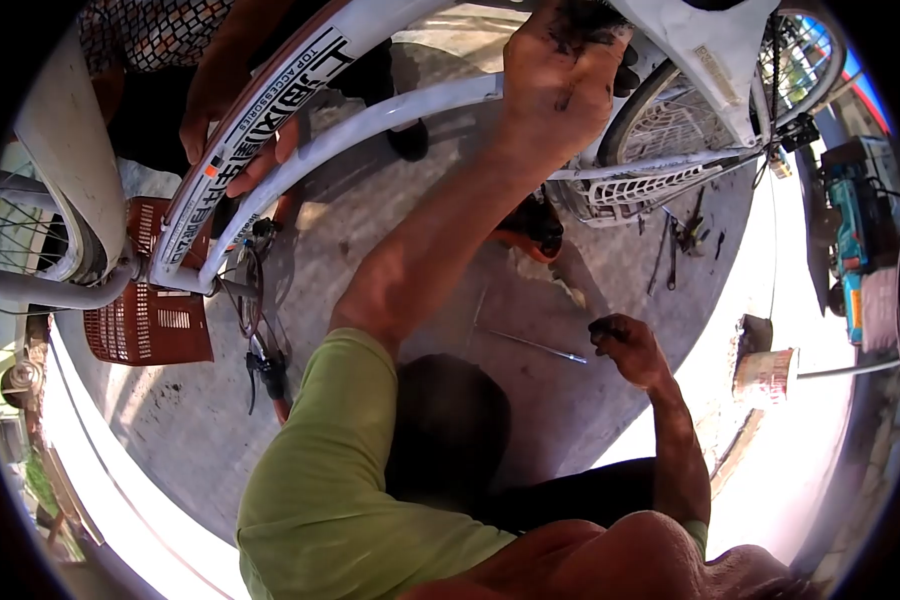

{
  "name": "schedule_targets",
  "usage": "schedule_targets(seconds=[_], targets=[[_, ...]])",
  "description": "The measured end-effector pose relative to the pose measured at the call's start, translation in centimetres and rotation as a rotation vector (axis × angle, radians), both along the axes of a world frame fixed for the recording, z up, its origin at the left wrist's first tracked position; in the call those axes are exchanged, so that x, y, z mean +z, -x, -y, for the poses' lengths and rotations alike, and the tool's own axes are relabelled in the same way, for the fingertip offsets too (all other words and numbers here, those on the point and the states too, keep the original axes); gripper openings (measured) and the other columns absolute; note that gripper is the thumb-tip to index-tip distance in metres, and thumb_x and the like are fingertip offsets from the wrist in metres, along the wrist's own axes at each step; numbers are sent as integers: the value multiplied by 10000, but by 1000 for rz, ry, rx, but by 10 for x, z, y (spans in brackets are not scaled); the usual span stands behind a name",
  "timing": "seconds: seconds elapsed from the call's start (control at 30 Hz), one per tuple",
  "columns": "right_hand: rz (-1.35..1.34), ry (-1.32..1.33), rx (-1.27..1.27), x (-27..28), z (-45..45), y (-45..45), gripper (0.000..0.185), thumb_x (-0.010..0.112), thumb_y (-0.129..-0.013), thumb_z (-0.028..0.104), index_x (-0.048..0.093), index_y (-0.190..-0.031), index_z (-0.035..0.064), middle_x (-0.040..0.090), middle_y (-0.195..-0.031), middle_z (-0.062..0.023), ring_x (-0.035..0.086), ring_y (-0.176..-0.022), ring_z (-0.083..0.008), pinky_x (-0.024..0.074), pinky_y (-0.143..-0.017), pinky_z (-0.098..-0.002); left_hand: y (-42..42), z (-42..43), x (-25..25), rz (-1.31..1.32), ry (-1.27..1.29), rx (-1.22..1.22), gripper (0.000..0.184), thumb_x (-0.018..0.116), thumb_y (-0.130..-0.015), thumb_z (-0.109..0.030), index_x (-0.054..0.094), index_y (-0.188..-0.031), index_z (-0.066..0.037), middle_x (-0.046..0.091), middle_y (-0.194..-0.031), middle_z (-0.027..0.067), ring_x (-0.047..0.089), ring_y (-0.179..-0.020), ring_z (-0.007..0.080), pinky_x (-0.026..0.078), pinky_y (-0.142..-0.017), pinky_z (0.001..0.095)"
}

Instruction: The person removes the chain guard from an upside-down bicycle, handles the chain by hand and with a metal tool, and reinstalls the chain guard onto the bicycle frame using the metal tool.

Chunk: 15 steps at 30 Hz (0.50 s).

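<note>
A white bicycle frame with black lettering crosses the top of the head view. My left hand, blackened with grease, is raised against the frame where its tubes meet. Its fingers curl behind the knuckles, and what they grip is hidden. Lower down, to the right, my right hand hovers over the ground with dark, curled fingers; whatever is in them is too small to make out. A thin metal rod lies on the concrete just left of it. Beyond the left hand is the rear wheel.
Another person's hand rests on the frame at left. A brown basket sits beneath the handlebar end. Several hand tools lie on the ground at right, near a tin can and a teal tool case.
</note>
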State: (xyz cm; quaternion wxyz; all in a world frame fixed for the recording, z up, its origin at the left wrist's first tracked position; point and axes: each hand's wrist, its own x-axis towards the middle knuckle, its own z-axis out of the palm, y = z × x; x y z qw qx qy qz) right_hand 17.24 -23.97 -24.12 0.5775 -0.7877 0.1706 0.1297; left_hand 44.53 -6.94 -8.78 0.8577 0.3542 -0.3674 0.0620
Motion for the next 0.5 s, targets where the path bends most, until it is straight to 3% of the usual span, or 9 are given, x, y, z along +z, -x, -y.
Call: schedule_targets(seconds=[0.1,0.3,0.5], targets=[[-20,21,7,0,0,1,198,634,-880,95,673,-1028,-30,681,-868,-47,617,-795,-108,505,-733,-260,-7,6,-6,103,41,36,188,566,-958,-38,577,-1139,12,611,-973,3,534,-830,69,453,-733,217],[-51,61,13,-2,-1,1,208,632,-875,89,675,-1040,-29,685,-871,-51,624,-803,-108,508,-740,-260,2,19,1,-16,233,-71,343,561,-918,20,509,-1257,14,586,-1108,36,540,-987,95,446,-848,234],[-62,46,12,-2,-2,-1,226,633,-873,83,672,-1062,-35,699,-900,-67,640,-832,-117,516,-763,-263,-4,20,-1,62,226,-5,401,560,-890,58,496,-1284,14,580,-1139,45,543,-1015,93,449,-846,222]])
